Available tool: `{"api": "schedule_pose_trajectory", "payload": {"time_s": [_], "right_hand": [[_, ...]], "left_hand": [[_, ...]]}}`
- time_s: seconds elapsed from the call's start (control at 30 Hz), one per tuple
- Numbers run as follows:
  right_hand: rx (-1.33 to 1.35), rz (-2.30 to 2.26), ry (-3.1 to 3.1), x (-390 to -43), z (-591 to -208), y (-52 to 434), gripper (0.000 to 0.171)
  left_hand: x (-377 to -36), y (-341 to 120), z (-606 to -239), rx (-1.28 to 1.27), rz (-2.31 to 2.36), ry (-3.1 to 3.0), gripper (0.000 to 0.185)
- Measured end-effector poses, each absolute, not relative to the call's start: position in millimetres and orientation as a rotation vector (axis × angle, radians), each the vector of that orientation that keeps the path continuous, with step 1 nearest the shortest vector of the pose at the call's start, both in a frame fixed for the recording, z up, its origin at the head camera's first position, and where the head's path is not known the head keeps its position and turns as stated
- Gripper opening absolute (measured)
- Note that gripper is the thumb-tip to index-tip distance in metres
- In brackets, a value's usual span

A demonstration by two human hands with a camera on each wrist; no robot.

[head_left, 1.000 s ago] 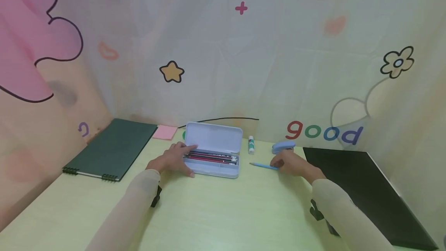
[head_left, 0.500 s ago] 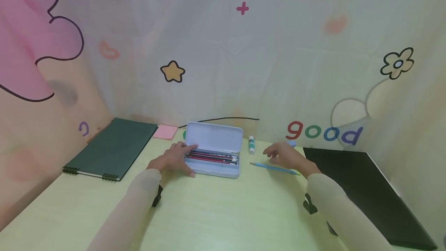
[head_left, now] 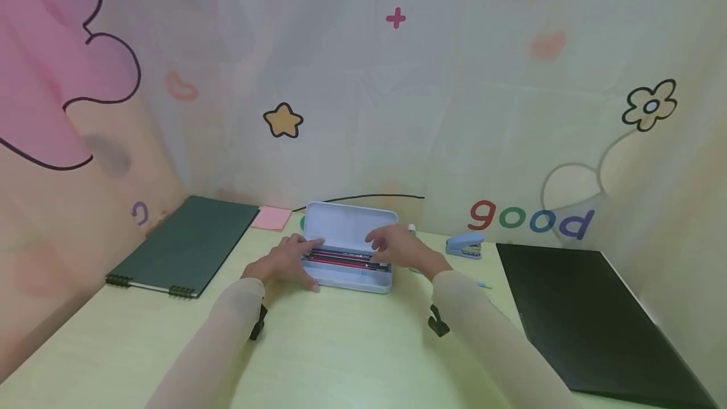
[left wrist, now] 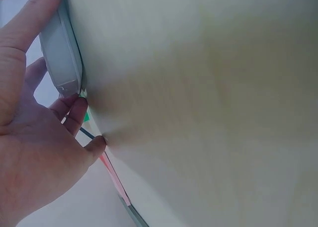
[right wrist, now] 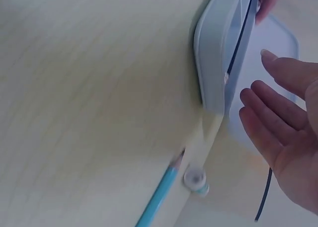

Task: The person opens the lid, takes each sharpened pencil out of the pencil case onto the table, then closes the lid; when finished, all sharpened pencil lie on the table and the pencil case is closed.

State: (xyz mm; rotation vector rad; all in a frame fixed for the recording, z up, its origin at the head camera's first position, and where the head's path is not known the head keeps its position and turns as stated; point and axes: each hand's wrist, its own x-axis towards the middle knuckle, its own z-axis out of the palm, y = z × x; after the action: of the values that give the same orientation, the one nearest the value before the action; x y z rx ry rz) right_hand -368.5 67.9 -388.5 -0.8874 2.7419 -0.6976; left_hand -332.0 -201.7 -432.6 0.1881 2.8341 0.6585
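Observation:
A pale blue pencil case (head_left: 346, 280) stands on the table with its lid (head_left: 346, 223) raised. Several red and dark pencils (head_left: 343, 262) lie inside. My left hand (head_left: 286, 260) grips the case's left end, thumb at the front and fingers round the end, as the left wrist view shows of the hand (left wrist: 44, 142). Over the case's right end hovers my right hand (head_left: 403, 248), fingers loosely bent and holding nothing; in the right wrist view the hand (right wrist: 293, 117) has its palm bare. A light blue pencil (right wrist: 158, 194) lies on the table right of the case, mostly hidden by the right arm in the head view.
A glue stick (right wrist: 195, 177) stands behind the blue pencil. Farther right sit a blue stapler (head_left: 464, 245) and a large black board (head_left: 591, 314). On the left are a dark green spiral pad (head_left: 184, 245) and pink sticky notes (head_left: 271, 218). A printed curtain (head_left: 352, 81) hangs behind.
My right hand has let go of the light blue pencil, leaving it on the table, and moved left to the case. The left hand stays at the case's left end.

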Motion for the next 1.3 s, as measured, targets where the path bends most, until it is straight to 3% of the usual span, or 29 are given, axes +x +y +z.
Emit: {"api": "schedule_pose_trajectory", "payload": {"time_s": [0.57,0.77,1.3], "right_hand": [[-0.967,-0.239,2.956,-360,-410,12,0.027],[-0.95,-0.06,2.962,-360,-405,0,0.031],[-0.994,-0.11,2.879,-362,-405,-1,0.036]], "left_hand": [[-328,-197,-434,0.205,0.666,2.814,0.101],[-328,-199,-431,0.214,0.65,2.824,0.101],[-332,-204,-434,0.192,0.668,2.819,0.101]]}}
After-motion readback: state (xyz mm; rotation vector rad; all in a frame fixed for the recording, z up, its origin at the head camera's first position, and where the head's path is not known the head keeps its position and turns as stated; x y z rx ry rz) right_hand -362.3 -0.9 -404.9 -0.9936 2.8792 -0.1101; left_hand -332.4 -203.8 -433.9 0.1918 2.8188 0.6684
